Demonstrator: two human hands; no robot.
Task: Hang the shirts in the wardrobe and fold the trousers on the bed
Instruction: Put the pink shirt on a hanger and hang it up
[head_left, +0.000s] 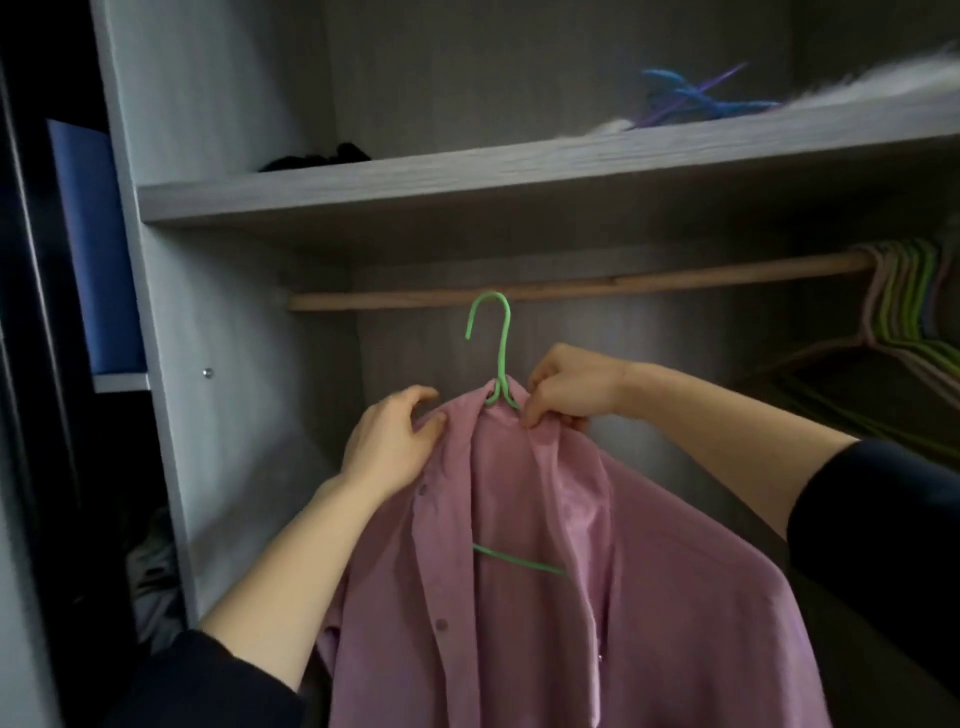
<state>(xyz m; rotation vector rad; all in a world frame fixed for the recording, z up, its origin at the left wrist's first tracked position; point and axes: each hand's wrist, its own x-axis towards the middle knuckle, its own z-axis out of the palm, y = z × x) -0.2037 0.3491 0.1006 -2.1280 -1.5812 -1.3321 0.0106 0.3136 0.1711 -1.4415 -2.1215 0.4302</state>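
I'm hanging the pink shirt (545, 597). My left hand (389, 441) grips its shoulder and my right hand (566, 384) pinches the collar beside the green hanger (501, 358). The hook is level with the rail (649, 283) but not clearly over it, so next I'd lift and seat it.

The green wire hanger (502, 353) shows only its hook, its neck and a short run of its lower bar. The rest is hidden inside the pink buttoned shirt (519, 597), whose lower part runs off the edge at 6 o'clock. At 2 o'clock a white fluffy mass (883, 78) is blurred and cut by the edge. The blue and purple hangers (691, 96) beside it are smeared. At 11 o'clock a black bundle (322, 156) lies half behind the grey wooden shelf (415, 192), unidentifiable. At 3 o'clock a bunch of green and pink hangers (904, 296) is cropped. At 8 o'clock a pale crumpled heap (153, 571) is too dim to name.
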